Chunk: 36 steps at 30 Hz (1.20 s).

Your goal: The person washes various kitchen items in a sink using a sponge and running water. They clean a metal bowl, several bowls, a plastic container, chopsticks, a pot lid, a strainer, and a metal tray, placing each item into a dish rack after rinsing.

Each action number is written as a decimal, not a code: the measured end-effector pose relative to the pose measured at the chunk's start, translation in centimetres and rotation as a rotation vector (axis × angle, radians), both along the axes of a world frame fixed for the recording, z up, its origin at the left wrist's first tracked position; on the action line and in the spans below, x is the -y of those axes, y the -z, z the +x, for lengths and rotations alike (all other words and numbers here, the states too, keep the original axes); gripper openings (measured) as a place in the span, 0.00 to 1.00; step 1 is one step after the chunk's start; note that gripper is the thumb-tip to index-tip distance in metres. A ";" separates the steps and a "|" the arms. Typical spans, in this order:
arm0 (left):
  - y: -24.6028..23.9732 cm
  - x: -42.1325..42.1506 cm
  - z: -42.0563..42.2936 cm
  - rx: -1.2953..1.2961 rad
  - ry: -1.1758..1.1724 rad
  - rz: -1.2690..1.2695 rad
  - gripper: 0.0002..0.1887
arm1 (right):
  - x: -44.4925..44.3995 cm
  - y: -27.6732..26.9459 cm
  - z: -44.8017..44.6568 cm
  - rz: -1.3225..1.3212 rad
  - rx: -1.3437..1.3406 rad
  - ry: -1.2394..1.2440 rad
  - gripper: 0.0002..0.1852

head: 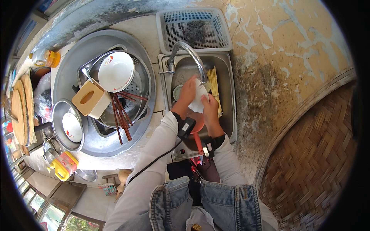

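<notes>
Over the stainless steel sink (228,127), my left hand (188,91) and my right hand (210,108) hold a white bowl (199,99) between them, below the mouth of the curved chrome faucet (192,49). My left fingers lie along its upper left side, and my right thumb presses on its right side. In the basin a red plastic ladle or dipper (197,138) lies below the bowl, partly hidden by it. A bundle of yellowish sticks (214,86) leans at the right, and a small round dish (177,92) sits left of my left hand.
Behind the sink stands a white plastic basket (194,11) with a dark scouring mesh (194,31). At left, a large metal basin (65,66) holds a colander, white bowls (115,72), brown chopsticks (122,121) and a beige tissue box (92,99). A woven bamboo panel (312,150) is at right.
</notes>
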<state>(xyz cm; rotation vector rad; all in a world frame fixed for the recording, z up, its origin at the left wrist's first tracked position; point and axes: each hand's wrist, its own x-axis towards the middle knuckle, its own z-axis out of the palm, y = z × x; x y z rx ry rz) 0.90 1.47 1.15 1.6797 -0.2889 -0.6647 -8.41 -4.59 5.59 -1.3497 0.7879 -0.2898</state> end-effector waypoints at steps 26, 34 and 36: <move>-2.1 -6.3 -3.3 -0.945 -0.246 -0.679 0.18 | 8.1 5.2 4.1 0.390 -0.032 -0.002 0.18; -3.0 -3.7 -3.7 -0.748 -0.282 -0.779 0.18 | -4.1 2.4 1.7 -0.929 0.018 0.028 0.27; -3.2 -4.3 -4.3 -0.745 -0.276 -0.774 0.19 | -4.9 1.8 1.8 -0.608 0.016 0.278 0.26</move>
